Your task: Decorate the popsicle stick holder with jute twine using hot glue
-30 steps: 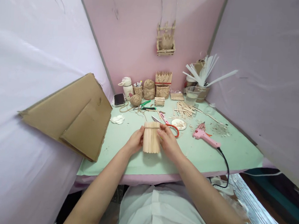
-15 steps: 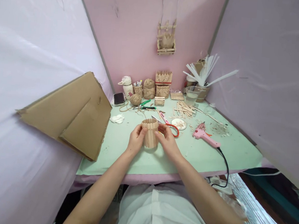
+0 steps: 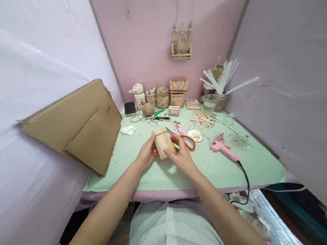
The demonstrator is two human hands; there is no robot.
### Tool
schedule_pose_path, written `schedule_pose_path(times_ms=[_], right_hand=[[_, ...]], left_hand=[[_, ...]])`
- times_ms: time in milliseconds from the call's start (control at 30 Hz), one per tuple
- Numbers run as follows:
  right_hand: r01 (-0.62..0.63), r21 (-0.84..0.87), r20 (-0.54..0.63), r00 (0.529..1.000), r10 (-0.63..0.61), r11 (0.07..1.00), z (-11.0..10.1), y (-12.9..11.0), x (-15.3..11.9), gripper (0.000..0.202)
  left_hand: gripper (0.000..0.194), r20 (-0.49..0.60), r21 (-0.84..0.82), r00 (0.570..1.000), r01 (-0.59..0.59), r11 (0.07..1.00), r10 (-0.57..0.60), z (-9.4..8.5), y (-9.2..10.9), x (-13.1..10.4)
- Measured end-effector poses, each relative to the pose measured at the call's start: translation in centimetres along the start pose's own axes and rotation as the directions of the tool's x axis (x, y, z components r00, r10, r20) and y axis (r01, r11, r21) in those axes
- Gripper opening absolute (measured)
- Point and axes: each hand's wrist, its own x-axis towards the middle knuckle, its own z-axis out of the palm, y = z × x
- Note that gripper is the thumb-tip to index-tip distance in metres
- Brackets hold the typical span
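A pink panel (image 3: 152,42) backs a desk (image 3: 136,177) covered in pale green, with a small wooden-stick basket (image 3: 182,52) hanging on it from strings. Near the front edge of the desk, around its middle, a stick cup (image 3: 163,143) banded with twine below its rim is held tilted in both hands. The left hand (image 3: 147,152) has its grip closed on the cup's left side; the right hand (image 3: 181,154) grips the opposite side, thumb pressed on the slats. Just beyond the cup lie red-handled scissors (image 3: 189,142), and a white dish (image 3: 195,136) of wood bits sits beside them. Toward the right edge rests a pink glue gun (image 3: 225,150), its black cord dropping over the front edge. Loose sticks (image 3: 202,119) are heaped farther back, right of the middle. Green-handled pliers (image 3: 161,114) and a ball of twine (image 3: 148,109) lie toward the back left corner, near a white bottle (image 3: 139,96). Folded cardboard (image 3: 81,127) leans at the left edge, near a crumpled white tissue (image 3: 128,130).
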Motion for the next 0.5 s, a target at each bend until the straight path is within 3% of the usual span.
schedule_pose_path(times_ms=[200, 333, 500], right_hand=[[0.032, -0.056, 0.044, 0.999, -0.030, 0.998, -0.09, -0.16, -0.16, 0.061], [0.027, -0.013, 0.088, 0.996, -0.026, 1.000, -0.32, -0.26, -0.33, 0.063], [0.056, 0.011, 0.111, 0.992, -0.057, 0.998, -0.19, -0.48, -0.65, 0.064]], left_hand=[[0.050, 0.165, -0.169, 0.979, 0.149, 0.974, -0.122, -0.59, 0.42, -0.24], [0.050, 0.166, -0.119, 0.981, 0.116, 0.986, -0.095, -0.88, 0.44, -0.39], [0.062, 0.307, -0.066, 0.950, 0.077, 0.995, -0.053, -0.86, 0.54, -0.90]])
